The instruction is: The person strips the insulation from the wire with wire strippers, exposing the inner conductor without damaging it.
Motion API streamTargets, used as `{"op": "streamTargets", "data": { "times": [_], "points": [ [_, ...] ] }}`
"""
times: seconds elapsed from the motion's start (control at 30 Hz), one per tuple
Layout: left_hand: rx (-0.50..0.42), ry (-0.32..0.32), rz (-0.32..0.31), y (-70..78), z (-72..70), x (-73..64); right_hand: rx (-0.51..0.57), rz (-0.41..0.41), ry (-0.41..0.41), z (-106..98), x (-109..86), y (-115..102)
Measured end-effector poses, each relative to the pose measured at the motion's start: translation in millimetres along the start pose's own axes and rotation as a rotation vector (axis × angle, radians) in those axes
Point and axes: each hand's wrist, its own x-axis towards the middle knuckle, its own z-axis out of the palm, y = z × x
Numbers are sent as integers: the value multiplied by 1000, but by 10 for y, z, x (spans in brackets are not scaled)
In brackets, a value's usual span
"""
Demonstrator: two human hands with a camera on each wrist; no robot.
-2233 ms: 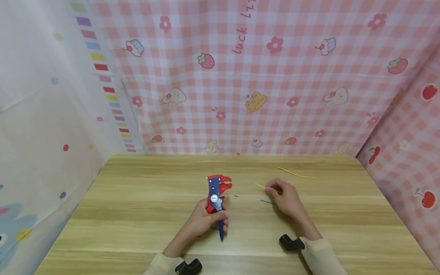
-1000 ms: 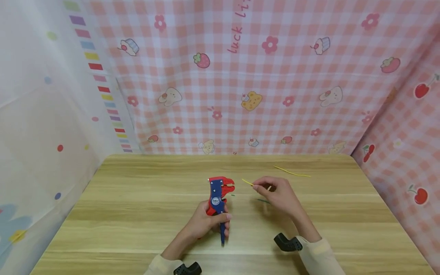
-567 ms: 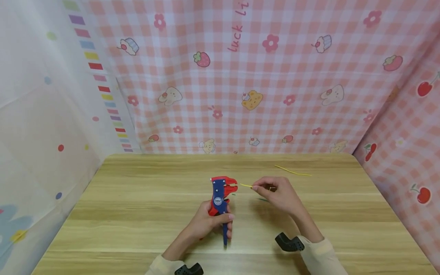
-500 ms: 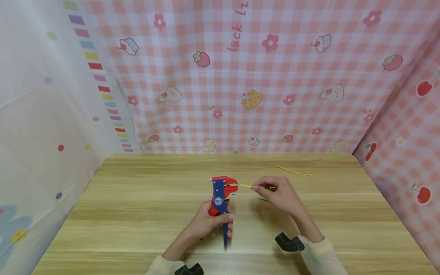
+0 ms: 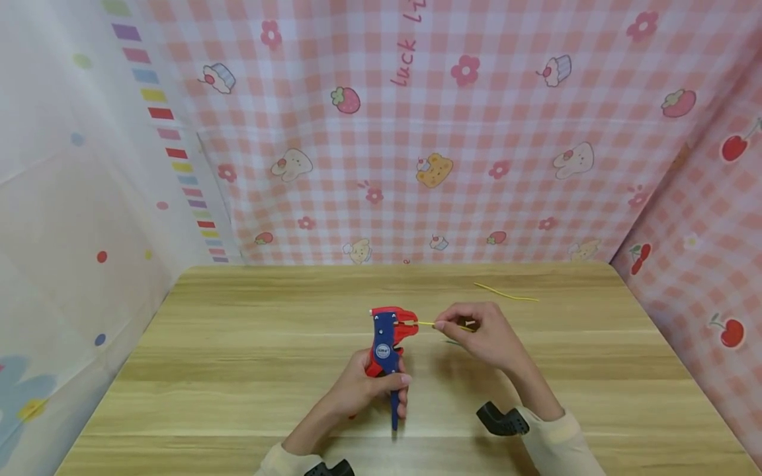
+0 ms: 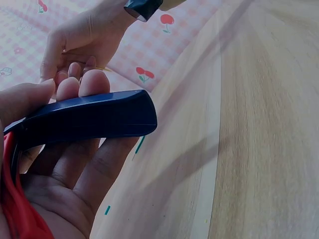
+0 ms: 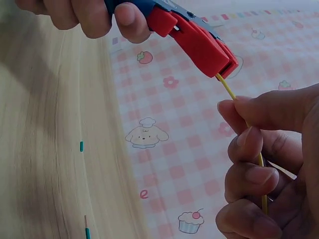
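My left hand grips the handles of a red and blue wire stripper, its nose turned to the right. In the left wrist view the fingers curl round the blue handle. My right hand pinches a yellow wire between thumb and forefinger, just right of the tool. As the right wrist view shows, the yellow wire has its tip in the mouth of the red jaws, hiding the tip. The wire's other end runs down past the curled fingers of the right hand.
A second yellow wire lies at the back right of the wooden table. A green wire with a bared end lies below the right hand. A short green piece lies apart from it. Patterned cloth hangs behind the table.
The right hand has lifted the yellow wire and brought it left, its tip now in the stripper's mouth. The left hand with the stripper has shifted slightly right.
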Motion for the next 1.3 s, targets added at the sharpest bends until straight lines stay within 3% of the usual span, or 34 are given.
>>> {"op": "streamTargets", "data": {
  "times": [0.67,0.93,1.3],
  "points": [
    [-8,-22,8,4,76,-15,11,-24,-32,9,-21,-51],
    [41,30,46,-10,142,-16,12,-38,-29,5,-19,-48],
    [94,102,29,3,210,-58,11,-77,-32,4,-25,-17]
  ]
}}
